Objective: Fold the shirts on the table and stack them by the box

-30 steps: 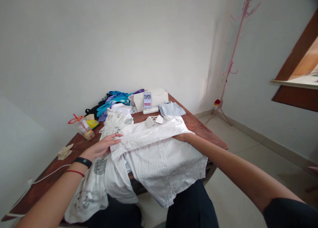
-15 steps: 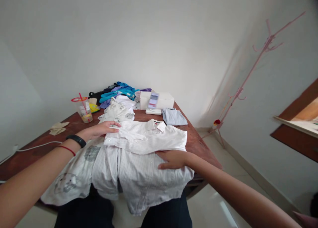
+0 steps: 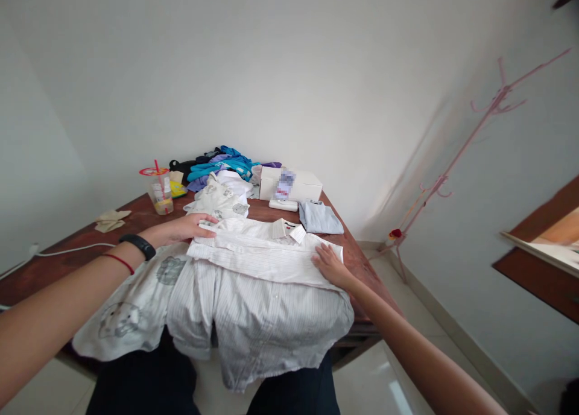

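A white striped button-up shirt [image 3: 271,306] lies on the table, its collar [image 3: 288,230] toward the wall and its lower part hanging over the front edge. One sleeve is laid across the chest. My left hand [image 3: 194,227] rests at the shirt's left shoulder, fingers stretched out and apart from the thumb. Flat on the sleeve near the right shoulder lies my right hand [image 3: 329,264], fingers spread. Beneath the shirt's left side is a white garment with grey animal prints [image 3: 131,315], which also hangs over the edge.
Behind are a heap of blue and purple clothes [image 3: 226,164], a white box [image 3: 303,186] and a folded grey garment [image 3: 321,217]. To the left stand a plastic cup with a straw [image 3: 161,198], a beige cloth [image 3: 111,220] and a white cable [image 3: 75,248]. A pink coat rack [image 3: 461,143] leans at right.
My right hand has moved up from under the folded sleeve to its top, near the right shoulder. The sleeve looks smoother. My left hand stays at the left shoulder.
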Demonstrator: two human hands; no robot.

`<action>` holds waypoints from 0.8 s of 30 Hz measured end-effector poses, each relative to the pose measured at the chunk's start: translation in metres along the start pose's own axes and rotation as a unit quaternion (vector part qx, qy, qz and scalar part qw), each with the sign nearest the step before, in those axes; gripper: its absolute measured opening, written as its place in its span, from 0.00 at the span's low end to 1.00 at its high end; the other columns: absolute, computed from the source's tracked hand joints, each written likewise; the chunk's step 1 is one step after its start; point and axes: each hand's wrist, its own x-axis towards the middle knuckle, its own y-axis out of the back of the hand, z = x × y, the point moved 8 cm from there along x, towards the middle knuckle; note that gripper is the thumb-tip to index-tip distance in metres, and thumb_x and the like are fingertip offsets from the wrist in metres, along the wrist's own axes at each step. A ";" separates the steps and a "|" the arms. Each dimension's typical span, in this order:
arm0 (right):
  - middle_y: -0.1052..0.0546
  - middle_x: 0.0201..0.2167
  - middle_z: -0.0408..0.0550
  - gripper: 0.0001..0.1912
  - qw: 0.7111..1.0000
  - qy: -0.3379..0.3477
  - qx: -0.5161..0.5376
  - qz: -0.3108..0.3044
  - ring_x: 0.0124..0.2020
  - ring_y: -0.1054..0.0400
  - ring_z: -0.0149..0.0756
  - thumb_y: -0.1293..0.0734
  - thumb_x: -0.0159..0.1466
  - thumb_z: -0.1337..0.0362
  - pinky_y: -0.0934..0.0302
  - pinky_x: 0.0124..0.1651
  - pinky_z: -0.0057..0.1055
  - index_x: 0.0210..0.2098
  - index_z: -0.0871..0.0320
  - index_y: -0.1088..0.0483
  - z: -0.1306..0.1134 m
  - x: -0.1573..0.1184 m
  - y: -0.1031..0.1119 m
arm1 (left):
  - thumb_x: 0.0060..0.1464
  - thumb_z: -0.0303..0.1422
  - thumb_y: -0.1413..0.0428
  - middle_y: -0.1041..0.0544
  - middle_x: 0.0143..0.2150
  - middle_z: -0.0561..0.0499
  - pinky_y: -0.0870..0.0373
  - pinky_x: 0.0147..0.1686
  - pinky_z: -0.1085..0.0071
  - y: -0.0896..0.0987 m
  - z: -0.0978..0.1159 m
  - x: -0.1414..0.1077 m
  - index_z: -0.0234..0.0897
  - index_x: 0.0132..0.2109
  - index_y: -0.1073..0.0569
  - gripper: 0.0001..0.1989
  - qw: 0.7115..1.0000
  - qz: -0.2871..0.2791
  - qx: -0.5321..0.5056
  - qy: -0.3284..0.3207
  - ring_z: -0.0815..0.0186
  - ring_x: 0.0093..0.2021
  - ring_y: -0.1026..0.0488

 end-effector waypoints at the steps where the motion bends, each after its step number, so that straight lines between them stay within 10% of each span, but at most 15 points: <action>1: 0.49 0.74 0.58 0.34 0.999 -0.009 -0.031 -0.002 0.76 0.63 0.53 0.47 0.73 0.48 0.61 0.73 0.52 0.71 0.62 0.43 0.011 0.004 -0.005 | 0.27 0.44 0.28 0.21 0.47 0.44 0.29 0.36 0.70 -0.001 0.000 0.000 0.37 0.46 0.20 0.35 1.000 -0.002 0.017 -0.006 0.51 0.46 0.25; 10: 0.57 0.76 0.56 0.36 0.991 0.036 -0.131 -0.007 0.76 0.66 0.56 0.50 0.73 0.45 0.64 0.72 0.59 0.74 0.55 0.51 0.036 0.032 -0.009 | 0.34 0.43 0.30 0.23 0.39 0.48 0.32 0.31 0.70 -0.012 0.004 0.016 0.36 0.56 0.28 0.39 0.997 -0.002 -0.080 0.000 0.59 0.36 0.24; 16: 0.58 0.76 0.54 0.35 0.989 0.063 -0.135 -0.018 0.76 0.66 0.55 0.51 0.74 0.45 0.65 0.72 0.58 0.74 0.53 0.52 0.048 0.045 -0.006 | 0.37 0.35 0.35 0.23 0.45 0.46 0.31 0.36 0.69 -0.021 0.062 0.029 0.37 0.53 0.25 0.31 0.991 0.023 0.065 -0.119 0.55 0.42 0.24; 24: 0.58 0.76 0.54 0.36 0.987 0.073 -0.139 -0.022 0.76 0.67 0.53 0.50 0.73 0.43 0.65 0.73 0.55 0.74 0.53 0.53 0.052 0.049 -0.003 | 0.44 0.28 0.39 0.23 0.48 0.41 0.32 0.46 0.62 -0.126 0.152 0.032 0.35 0.51 0.26 0.24 0.952 0.008 0.187 -0.241 0.51 0.48 0.26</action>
